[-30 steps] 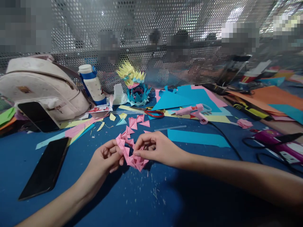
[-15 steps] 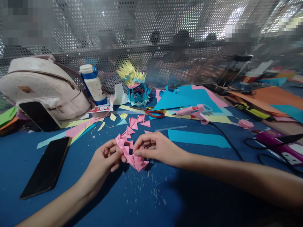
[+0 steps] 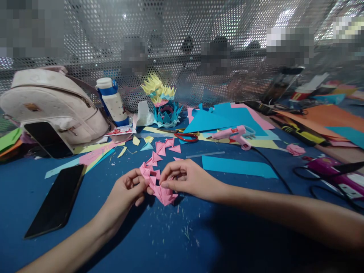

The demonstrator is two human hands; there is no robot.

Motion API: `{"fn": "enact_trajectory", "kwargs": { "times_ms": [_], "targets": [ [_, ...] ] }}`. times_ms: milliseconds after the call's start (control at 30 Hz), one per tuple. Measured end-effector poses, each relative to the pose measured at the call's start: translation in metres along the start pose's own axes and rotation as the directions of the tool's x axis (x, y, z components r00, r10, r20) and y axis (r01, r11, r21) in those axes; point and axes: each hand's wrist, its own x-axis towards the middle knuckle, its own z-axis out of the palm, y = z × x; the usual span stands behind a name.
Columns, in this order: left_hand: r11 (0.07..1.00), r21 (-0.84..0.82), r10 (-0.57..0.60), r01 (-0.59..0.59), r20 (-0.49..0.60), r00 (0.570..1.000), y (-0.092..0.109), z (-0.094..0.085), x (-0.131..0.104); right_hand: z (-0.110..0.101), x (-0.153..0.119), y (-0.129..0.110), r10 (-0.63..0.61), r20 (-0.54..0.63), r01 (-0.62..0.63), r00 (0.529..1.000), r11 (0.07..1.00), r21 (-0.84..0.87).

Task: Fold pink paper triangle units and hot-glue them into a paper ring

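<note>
A chain of folded pink origami pieces (image 3: pixel 163 194) curves between my two hands, low over the blue table (image 3: pixel 182 235). My left hand (image 3: pixel 129 187) pinches its left side between thumb and fingers. From the right, my right hand (image 3: pixel 187 176) closes thumb and forefinger on the chain's inner edge; the fingertips partly cover it. Just beyond lie several loose pink folded triangles (image 3: pixel 160 148). A blue paper strip (image 3: pixel 239 167) and a clear glue stick (image 3: pixel 205 154) lie to the right of them.
A pink glue gun (image 3: pixel 231 134) with a black cord and red-handled scissors (image 3: pixel 186 137) lie farther back. Left are a phone (image 3: pixel 55 203), another phone (image 3: pixel 48 139) leaning on a backpack (image 3: pixel 51 102), and a bottle (image 3: pixel 112 102). A yellow-and-blue origami model (image 3: pixel 166 113) stands by the perforated metal panel.
Almost nothing differs. Both hands keep their pinch on the pink origami chain, and the view has shifted very slightly.
</note>
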Motion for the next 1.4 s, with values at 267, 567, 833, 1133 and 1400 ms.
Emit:
{"fn": "enact_trajectory", "kwargs": {
  "times_ms": [267, 567, 833, 1133, 1400],
  "targets": [
    [1.0, -0.005, -0.012, 0.012, -0.031, 0.999, 0.001, 0.002, 0.0, 0.0, -0.001, 0.001, -0.005, 0.017, 0.004, 1.0, 1.0, 0.028],
    [1.0, 0.012, -0.004, 0.005, -0.033, 0.999, 0.001, 0.002, 0.0, 0.0, 0.0, 0.001, 0.006, 0.028, -0.007, 1.0, 0.999, 0.052],
    [1.0, 0.009, 0.009, -0.008, -0.065, 0.998, 0.002, 0.0, 0.001, 0.001, -0.002, -0.004, 0.015, 0.04, -0.014, 0.999, 1.0, -0.021],
    [0.992, 0.059, 0.115, -0.113, -0.036, 0.993, 0.001, -0.004, -0.001, -0.001, 0.0, -0.003, -0.03, -0.007, 0.029, 1.0, 0.988, -0.153],
    [0.989, 0.036, 0.145, -0.143, -0.062, 0.987, 0.013, 0.004, -0.005, -0.005, 0.004, -0.001, 0.0, -0.009, 0.0, 1.0, 0.996, -0.089]
  ]
}}
